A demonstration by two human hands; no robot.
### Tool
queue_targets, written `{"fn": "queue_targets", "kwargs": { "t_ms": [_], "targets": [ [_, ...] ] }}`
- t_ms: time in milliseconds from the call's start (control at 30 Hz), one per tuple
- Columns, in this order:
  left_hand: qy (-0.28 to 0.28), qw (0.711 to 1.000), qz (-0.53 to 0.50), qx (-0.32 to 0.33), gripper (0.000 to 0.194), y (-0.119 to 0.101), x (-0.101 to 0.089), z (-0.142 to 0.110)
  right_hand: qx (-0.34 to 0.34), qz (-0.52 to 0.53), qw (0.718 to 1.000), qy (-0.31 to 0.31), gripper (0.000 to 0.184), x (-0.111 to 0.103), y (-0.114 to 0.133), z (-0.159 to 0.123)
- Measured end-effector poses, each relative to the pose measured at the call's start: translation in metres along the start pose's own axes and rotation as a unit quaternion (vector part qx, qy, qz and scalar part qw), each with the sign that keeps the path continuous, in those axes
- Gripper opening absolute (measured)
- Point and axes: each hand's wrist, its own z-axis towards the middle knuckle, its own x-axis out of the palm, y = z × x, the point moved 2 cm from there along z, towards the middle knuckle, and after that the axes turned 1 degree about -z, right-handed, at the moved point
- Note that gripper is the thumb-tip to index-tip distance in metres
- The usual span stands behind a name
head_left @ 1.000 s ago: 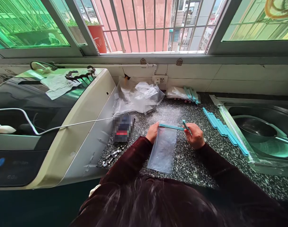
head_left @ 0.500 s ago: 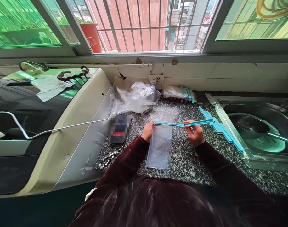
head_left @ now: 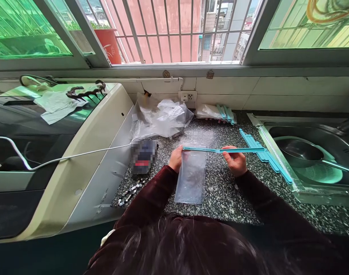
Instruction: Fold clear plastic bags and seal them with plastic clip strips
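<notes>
Both hands are working at one clip (head_left: pixel 218 151), which is stretching unfolded in a nearly straight line across the top of a clear bag (head_left: pixel 190 179) and out to the right. The left hand (head_left: pixel 176 159) is pinching the clip's left end together with the bag's upper left corner. The right hand (head_left: pixel 235 161) is gripping the clip just right of its hinge, fingers behind and thumb in front.

The clip seems to be only partly set. One half is lying across the bag near its top edge, with a little film showing above it; whether that half is running over or under the film is hard to tell. The other half is pointing away from the bag, its tip overlapping the spare clips (head_left: pixel 269 160) in view, and it is not yet folding back over the film. So the placing is looking done and the closing is looking left.

The bag is lying flat above the counter (head_left: pixel 228 202); whether it is holding anything is unclear. The spare clips are lying in a staggered row beside the sink (head_left: pixel 301 196), apparently unused. At the back, a packet (head_left: pixel 206 111) is lying with more clips on its right end, though whether those are gripping it is not showing. Crumpled plastic (head_left: pixel 163 120) is sitting beside the packet.
</notes>
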Motion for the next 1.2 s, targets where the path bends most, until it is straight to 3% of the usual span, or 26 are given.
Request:
{"fn": "queue_targets", "kwargs": {
  "t_ms": [167, 367, 633, 767, 967, 1200],
  "targets": [
    [0.008, 1.0, 0.0, -0.004, 0.041, 0.004, 0.0, 0.002, -0.033, -0.025, 0.999, 0.017, 0.019, -0.001, 0.001, 0.002],
    [0.032, 0.999, 0.024, -0.004, 0.041, 0.011, 0.0, 0.004, -0.16, -0.101, 0.981, 0.053, 0.014, 0.002, -0.001, 0.004],
    [0.055, 0.998, 0.015, -0.004, 0.044, 0.009, -0.001, 0.004, -0.226, -0.114, 0.966, 0.052, 0.006, 0.001, 0.007, 0.006],
    [0.086, 0.996, -0.002, -0.028, 0.041, 0.009, -0.002, 0.004, -0.208, -0.094, 0.973, 0.038, 0.004, -0.001, 0.006, 0.006],
    [0.176, 0.983, 0.039, -0.043, 0.042, 0.006, 0.001, -0.002, -0.104, -0.086, 0.987, -0.089, 0.01, -0.009, -0.014, 0.009],
    [0.223, 0.974, 0.009, -0.036, 0.053, 0.008, 0.006, -0.008, -0.128, -0.099, 0.987, -0.016, 0.009, 0.003, -0.012, 0.002]
  ]
}}
